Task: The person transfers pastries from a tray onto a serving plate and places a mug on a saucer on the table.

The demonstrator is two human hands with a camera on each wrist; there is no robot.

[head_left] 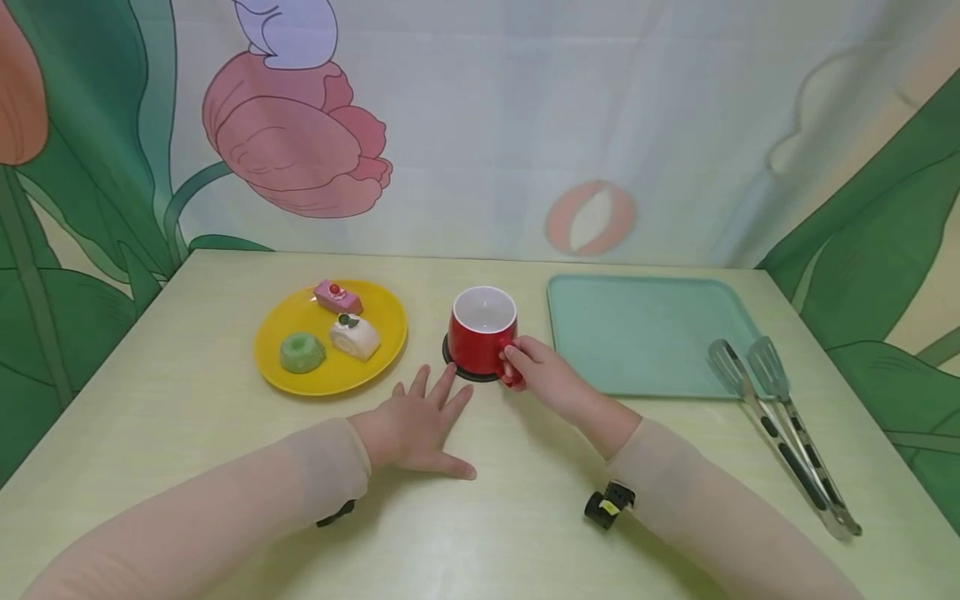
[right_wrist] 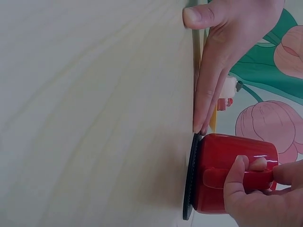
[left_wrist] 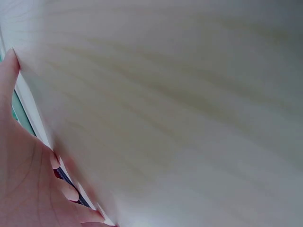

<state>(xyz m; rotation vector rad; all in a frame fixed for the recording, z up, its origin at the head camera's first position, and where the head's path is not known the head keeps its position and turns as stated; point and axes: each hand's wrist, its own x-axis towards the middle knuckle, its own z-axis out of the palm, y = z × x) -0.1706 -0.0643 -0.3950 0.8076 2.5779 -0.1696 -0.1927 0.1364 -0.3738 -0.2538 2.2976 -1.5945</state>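
A red mug (head_left: 474, 345) with a white inside stands upright on a round black coaster (right_wrist: 190, 182) near the middle of the table. My right hand (head_left: 551, 377) grips the mug's handle (right_wrist: 222, 178), with the fingers curled through it. In front of the coaster, my left hand (head_left: 420, 425) lies spread on the table with straight fingers. Its fingertips reach the coaster's near edge, and it holds nothing. The left wrist view shows mostly tabletop, with part of the left palm (left_wrist: 26, 175) at the lower left.
Left of the mug is a yellow plate (head_left: 281, 379) bearing a pink cake slice (head_left: 341, 298), a cream roll (head_left: 356, 337) and a green ring-shaped sweet (head_left: 302, 353). On the right, metal tongs (head_left: 787, 433) with greenish heads lean over a mint tray (head_left: 630, 333). A printed curtain (head_left: 480, 125) hangs behind.
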